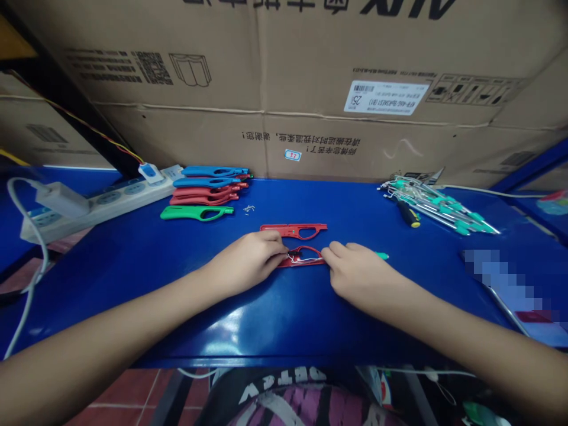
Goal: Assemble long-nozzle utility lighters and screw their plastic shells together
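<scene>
A red lighter half-shell (315, 261) with a finger loop lies on the blue table, with white wires and a small black part (293, 254) in it. My left hand (257, 260) is closed at its left end, fingertips pinching at the black part and the shell; which of them it grips is partly hidden. My right hand (355, 269) is closed over the right end, around what looks like a lighter rod. The rod's teal tip (381, 256) sticks out beyond the fingers. Just behind lies a second red half-shell (293, 231), touched by neither hand.
Blue, red and green lighter shells (195, 213) lie at the left, with tiny screws (249, 209) nearby. A power strip (110, 198) stands behind them. Right: rods with teal parts (439, 204), a screwdriver (408, 214) and a phone (510, 296). A large carton (213, 136) backs the table.
</scene>
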Demonstrator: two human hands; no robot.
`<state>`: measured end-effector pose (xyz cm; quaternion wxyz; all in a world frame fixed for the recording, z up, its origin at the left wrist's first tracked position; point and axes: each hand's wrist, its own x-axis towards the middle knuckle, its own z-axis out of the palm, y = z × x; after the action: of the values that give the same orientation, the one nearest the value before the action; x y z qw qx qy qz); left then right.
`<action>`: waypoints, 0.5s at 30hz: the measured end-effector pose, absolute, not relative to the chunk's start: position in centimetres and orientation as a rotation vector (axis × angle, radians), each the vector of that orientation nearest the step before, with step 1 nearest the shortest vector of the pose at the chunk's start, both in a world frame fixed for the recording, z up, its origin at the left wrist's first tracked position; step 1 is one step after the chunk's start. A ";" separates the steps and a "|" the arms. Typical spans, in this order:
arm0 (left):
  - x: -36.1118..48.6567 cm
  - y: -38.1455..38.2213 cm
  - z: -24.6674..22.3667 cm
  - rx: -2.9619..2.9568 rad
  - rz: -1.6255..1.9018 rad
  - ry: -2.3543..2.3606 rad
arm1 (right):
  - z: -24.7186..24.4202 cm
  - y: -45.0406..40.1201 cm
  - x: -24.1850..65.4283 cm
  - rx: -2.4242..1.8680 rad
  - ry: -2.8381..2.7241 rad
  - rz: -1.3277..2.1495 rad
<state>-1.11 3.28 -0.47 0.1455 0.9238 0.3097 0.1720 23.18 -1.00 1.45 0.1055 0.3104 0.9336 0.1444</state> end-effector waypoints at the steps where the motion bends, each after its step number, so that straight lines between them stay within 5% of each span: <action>1: -1.1 3.3 -0.5 2.656 0.496 0.895 | 1.6 -0.7 23.6 0.934 2.788 0.394; 11: -1.0 3.2 -0.6 2.610 0.528 0.879 | 0.7 2.8 27.0 1.442 2.930 -0.828; 15: -1.0 3.1 -0.6 2.583 0.556 0.859 | 0.1 2.7 26.9 1.558 2.850 -0.931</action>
<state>-0.95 3.14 -0.64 0.1805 0.9144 0.3041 0.1969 26.92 2.73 0.15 -0.1184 0.4578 0.8376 -0.2735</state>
